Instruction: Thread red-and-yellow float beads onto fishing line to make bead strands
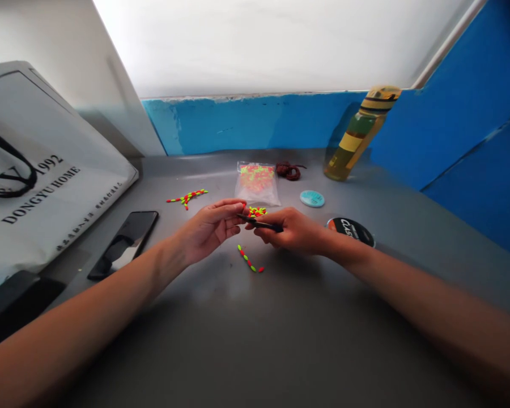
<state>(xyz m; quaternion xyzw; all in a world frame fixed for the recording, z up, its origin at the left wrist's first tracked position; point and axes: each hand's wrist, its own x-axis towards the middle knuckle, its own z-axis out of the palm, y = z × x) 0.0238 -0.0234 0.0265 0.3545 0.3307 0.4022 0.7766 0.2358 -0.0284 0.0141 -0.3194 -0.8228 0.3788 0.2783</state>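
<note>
My left hand is closed in a pinch, with a small red bead at its fingertips. In my right hand is a small dark scissors-like tool; its narrow tip reaches the left fingertips. Fingers partly hide the tool and whatever lies between its jaws. Just behind both hands sits a pile of red and yellow-green beads. Nearer me, a short row of similar beads lies on the grey table, with a single red bead beside its end.
More beads lie left. Behind the hands are a clear bead bag and dark red cord. A light-blue disc, black round container and bottle stand right. A phone and white bag occupy the left.
</note>
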